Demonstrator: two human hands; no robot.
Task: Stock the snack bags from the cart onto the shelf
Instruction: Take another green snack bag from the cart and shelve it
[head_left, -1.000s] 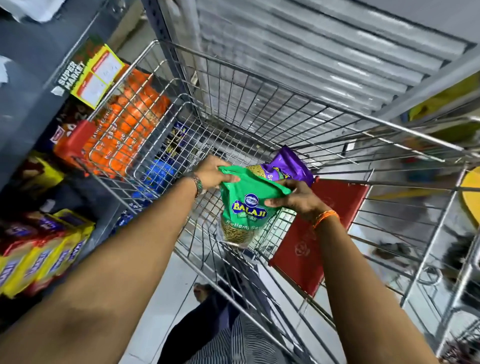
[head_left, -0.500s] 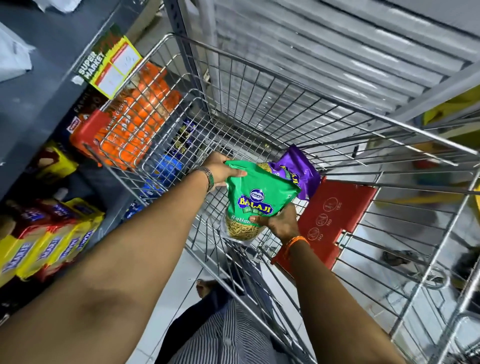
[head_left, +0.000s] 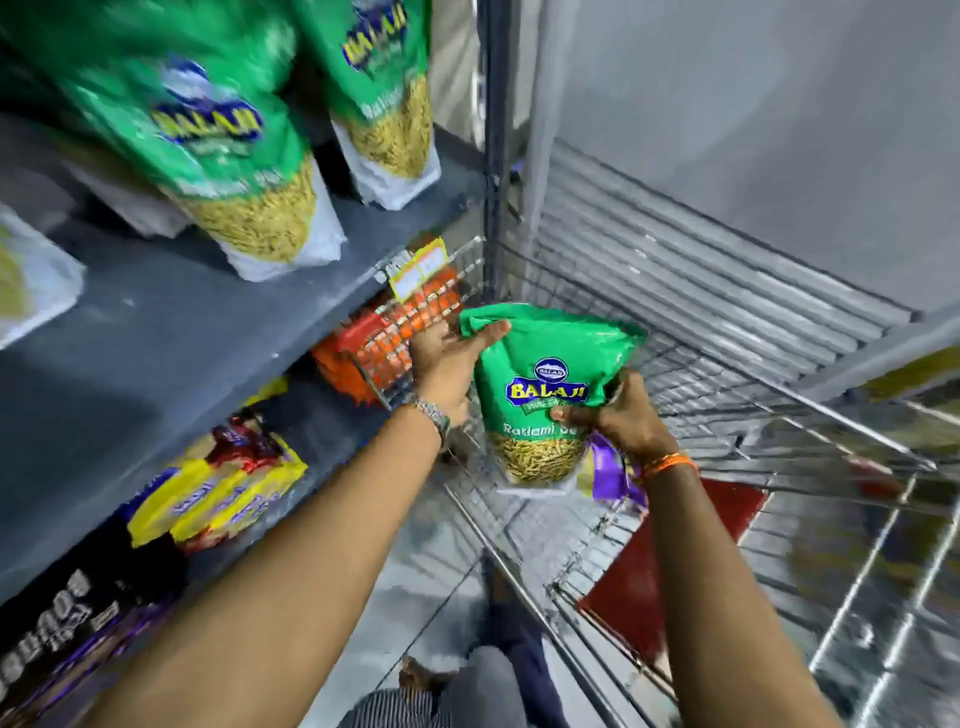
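Note:
I hold a green Balaji snack bag (head_left: 540, 395) upright above the wire cart (head_left: 779, 431). My left hand (head_left: 447, 358) grips its upper left corner and side. On the bag's right front, my right hand (head_left: 618, 415) pinches it. Behind and below that hand a purple snack bag (head_left: 610, 475) peeks out; who holds it I cannot tell. The dark grey shelf (head_left: 182, 332) lies to the left, with two green Balaji bags (head_left: 218, 135) standing on it, blurred.
A shelf upright (head_left: 496, 130) stands between shelf and cart. Orange packs (head_left: 410, 332) and yellow packs (head_left: 218, 493) fill the lower shelf. A red flap (head_left: 665, 571) lies in the cart's child seat. A corrugated shutter (head_left: 675, 280) backs the cart.
My view has swung up and left, bringing the upper shelf and its green bags into sight. Both hands have lifted the green bag higher; the purple bag now sits below my right hand.

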